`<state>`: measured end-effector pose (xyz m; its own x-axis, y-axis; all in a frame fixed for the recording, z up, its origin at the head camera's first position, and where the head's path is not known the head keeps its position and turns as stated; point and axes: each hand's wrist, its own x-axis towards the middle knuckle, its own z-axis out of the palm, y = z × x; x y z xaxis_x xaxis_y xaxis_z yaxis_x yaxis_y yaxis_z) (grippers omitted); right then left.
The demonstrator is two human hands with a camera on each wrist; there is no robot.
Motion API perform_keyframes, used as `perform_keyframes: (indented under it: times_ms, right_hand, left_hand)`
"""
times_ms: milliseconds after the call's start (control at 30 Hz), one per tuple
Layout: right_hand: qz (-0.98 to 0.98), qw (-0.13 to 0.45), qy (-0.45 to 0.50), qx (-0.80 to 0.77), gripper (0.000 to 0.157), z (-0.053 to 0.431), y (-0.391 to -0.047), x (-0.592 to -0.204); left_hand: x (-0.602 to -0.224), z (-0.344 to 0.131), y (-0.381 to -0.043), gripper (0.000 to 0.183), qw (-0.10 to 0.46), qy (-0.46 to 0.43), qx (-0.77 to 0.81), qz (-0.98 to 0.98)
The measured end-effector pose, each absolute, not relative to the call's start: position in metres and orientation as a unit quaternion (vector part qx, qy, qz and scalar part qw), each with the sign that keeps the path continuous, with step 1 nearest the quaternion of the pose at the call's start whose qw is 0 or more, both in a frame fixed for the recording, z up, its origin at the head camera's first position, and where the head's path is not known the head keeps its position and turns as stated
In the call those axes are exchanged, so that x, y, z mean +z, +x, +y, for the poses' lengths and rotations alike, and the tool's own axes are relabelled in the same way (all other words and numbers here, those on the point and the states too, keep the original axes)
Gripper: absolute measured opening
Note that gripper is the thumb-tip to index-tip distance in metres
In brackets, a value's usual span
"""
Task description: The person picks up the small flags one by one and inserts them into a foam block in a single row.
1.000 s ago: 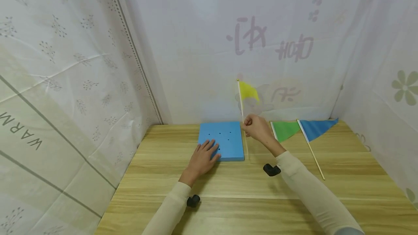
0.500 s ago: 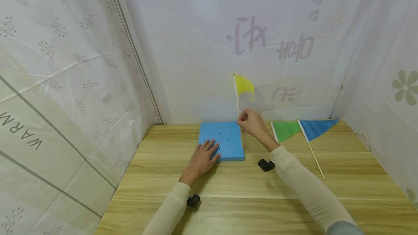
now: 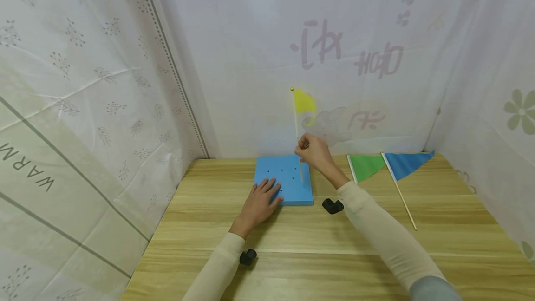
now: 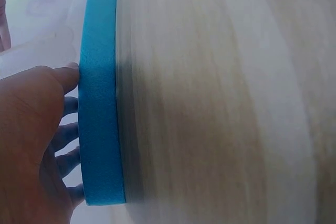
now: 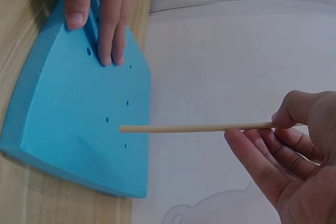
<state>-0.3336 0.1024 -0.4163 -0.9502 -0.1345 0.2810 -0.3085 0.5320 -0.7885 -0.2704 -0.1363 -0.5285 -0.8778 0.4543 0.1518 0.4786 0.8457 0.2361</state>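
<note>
My right hand (image 3: 315, 153) pinches the wooden stick of a small yellow flag (image 3: 304, 101) between thumb and fingers. The flag stands nearly upright, and its stick's bare lower end points at a blue foam block (image 3: 298, 194). In the right wrist view the stick (image 5: 184, 128) ends close to the holes in the block (image 5: 68, 108); a gap appears to lie between tip and surface. My left hand (image 3: 259, 202) rests with spread, straight fingers on the block's near left part. The left wrist view shows its fingertips on the top face, beside the block's side (image 4: 100, 98).
A green flag (image 3: 365, 166) and a blue flag (image 3: 407, 164) on a stick lie on the wooden table (image 3: 317, 264) to the right, partly behind the right forearm. Printed curtains (image 3: 234, 59) hang along the back and both sides.
My right hand has moved left and slightly away, carrying the yellow flag from beside the block's right edge to over the block. The left hand has stayed in place.
</note>
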Motion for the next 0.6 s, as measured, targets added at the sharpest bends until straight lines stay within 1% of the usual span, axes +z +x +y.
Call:
perform_keyframes:
  times_ms: [400, 600]
  right_hand:
    - [-0.869, 0.095, 0.129, 0.468, 0.006, 0.088, -0.342, -0.411]
    - [-0.875, 0.105, 0.135, 0.453, 0.007, 0.078, -0.347, -0.407]
  left_hand:
    - [-0.527, -0.136, -0.27, 0.059, 0.037, -0.241, -0.148, -0.958]
    - [-0.525, -0.136, -0.27, 0.059, 0.032, -0.241, -0.149, -0.958]
